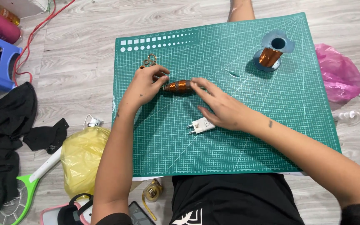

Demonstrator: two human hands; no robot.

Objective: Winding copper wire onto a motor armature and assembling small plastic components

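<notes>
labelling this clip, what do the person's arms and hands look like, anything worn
Both arms are bare from the hands to near the top; the left hand and right hand wear no gloves, rings or watch. Black sleeve edges show at the frame bottom. A small dark mark sits on the right forearm.

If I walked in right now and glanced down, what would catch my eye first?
Probably the big green cutting mat on the wooden floor, with a small copper-wound coil near its middle, held at its ends by the left hand and right hand. A larger spool of copper wire stands at the mat's far right, a white plug adapter lies by the right hand, and a pink plastic bag sits just off the right edge.
</notes>
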